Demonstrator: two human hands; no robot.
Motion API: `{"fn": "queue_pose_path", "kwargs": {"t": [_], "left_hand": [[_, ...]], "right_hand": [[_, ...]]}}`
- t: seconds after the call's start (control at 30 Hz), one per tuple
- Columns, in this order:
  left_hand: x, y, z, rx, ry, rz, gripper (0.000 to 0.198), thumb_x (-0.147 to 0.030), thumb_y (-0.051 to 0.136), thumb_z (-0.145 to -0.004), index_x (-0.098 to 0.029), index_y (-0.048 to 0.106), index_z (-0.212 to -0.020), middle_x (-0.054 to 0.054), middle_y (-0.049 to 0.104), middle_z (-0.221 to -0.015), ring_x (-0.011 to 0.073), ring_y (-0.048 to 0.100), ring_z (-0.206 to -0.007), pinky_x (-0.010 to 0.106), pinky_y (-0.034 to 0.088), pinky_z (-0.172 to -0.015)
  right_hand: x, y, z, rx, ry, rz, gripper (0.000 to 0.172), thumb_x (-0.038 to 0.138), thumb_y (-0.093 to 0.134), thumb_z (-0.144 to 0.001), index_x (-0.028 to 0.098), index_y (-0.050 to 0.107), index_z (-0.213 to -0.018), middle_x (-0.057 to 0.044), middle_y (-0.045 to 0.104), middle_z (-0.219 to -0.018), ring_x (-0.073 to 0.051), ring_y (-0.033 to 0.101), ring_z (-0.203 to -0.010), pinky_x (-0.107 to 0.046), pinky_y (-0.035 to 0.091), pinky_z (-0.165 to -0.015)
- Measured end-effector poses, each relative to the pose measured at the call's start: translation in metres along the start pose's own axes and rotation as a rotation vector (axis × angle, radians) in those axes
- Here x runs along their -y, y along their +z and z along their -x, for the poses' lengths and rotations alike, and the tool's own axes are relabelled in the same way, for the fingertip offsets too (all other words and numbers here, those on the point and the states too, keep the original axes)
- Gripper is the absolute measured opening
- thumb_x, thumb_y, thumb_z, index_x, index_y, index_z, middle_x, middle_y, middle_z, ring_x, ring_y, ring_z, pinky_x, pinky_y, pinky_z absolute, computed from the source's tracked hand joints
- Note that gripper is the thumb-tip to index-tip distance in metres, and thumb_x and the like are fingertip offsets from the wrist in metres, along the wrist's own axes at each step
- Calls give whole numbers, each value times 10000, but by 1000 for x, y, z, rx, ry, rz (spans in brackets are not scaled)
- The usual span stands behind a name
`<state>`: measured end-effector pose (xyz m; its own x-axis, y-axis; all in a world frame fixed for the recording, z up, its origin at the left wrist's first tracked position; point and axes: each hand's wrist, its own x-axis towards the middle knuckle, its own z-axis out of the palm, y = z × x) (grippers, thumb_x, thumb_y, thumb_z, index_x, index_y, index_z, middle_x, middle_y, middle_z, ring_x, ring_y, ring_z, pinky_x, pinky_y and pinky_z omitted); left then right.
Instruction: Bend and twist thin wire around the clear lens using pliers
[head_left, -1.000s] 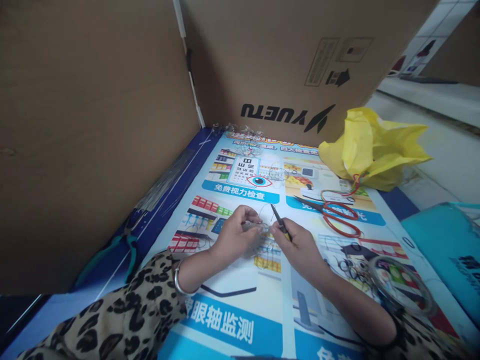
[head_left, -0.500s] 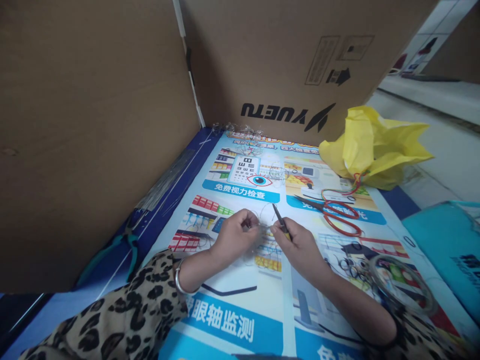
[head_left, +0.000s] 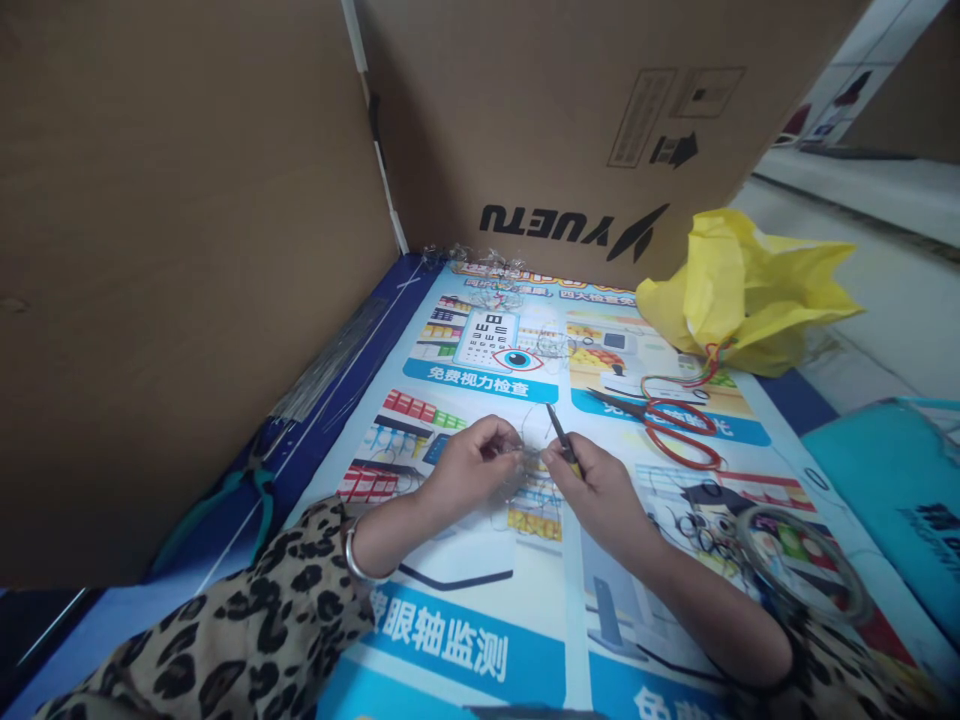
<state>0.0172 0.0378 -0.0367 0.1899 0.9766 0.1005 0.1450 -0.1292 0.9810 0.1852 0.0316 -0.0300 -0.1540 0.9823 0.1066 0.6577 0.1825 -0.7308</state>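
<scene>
My left hand [head_left: 480, 463] is closed in a pinch on a tangle of thin wire [head_left: 531, 458] above the printed poster. Facing it, my right hand [head_left: 596, 490] is wrapped round a slim dark pointed tool [head_left: 558, 428] with a yellow part near the fingers; its exact kind cannot be made out. The tool's tip points up and away. The right thumb and forefinger meet the wire's near side, and a thin loop of it rises between the hands. Red-handled scissors [head_left: 682, 425] lie on the poster beyond my right hand.
Cardboard panels [head_left: 585, 120] wall the left and back. Teal-handled pliers [head_left: 259, 485] and straight wires [head_left: 330, 360] lie at left. A yellow bag [head_left: 739, 290], a blue-green pouch [head_left: 885, 500], a wire coil [head_left: 855, 590] and coloured cords [head_left: 694, 378] sit at right. Small wire pieces [head_left: 495, 258] line the back.
The hands stay nearly in place, still holding the wire and the dark tool. The left fingers shift very slightly; the whole view drifts a little.
</scene>
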Motion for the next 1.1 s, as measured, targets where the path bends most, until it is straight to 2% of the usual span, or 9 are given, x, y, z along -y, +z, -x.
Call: {"fn": "queue_pose_path", "kwargs": {"t": [0.3, 0.47, 0.77, 0.9, 1.1], "left_hand": [[4, -4, 0, 53, 24, 4, 103, -234, 580, -757, -163, 510, -735, -20, 503, -688, 90, 464, -629, 217, 380, -598], [2, -6, 0, 111, -28, 9, 123, -267, 575, -751, -155, 532, -727, -14, 517, -673, 92, 465, -616, 223, 380, -590], [4, -6, 0, 98, -55, -41, 110, -249, 582, -738, -155, 536, -705, -21, 533, -649, 87, 465, -585, 211, 373, -561], [0, -3, 0, 43, -87, -101, 129, -248, 599, -717, -156, 519, -679, -35, 510, -608, 81, 432, -545, 205, 347, -526], [-5, 1, 1, -75, 21, -257, 49, -174, 569, -701, -170, 532, -670, -26, 555, -660, 107, 488, -627, 221, 376, -596]], "right_hand": [[0, -1, 1, 7, 10, -20, 231, 386, 429, -823, 197, 513, -721, 28, 514, -599, -121, 473, -560, -235, 358, -531], [-4, -2, -1, 7, 5, -31, 222, 378, 436, -821, 197, 519, -721, 25, 538, -616, -120, 483, -568, -229, 369, -530], [-8, -4, 0, 16, -16, -6, 236, 390, 432, -827, 201, 504, -705, 31, 524, -594, -119, 482, -557, -229, 364, -525], [-7, -2, 1, 0, -7, 9, 241, 397, 427, -830, 197, 519, -732, 15, 553, -630, -128, 495, -575, -240, 364, -538], [-2, 0, 3, -46, 1, -14, 236, 395, 429, -822, 194, 529, -748, 17, 539, -611, -129, 490, -560, -241, 366, -537]]}}
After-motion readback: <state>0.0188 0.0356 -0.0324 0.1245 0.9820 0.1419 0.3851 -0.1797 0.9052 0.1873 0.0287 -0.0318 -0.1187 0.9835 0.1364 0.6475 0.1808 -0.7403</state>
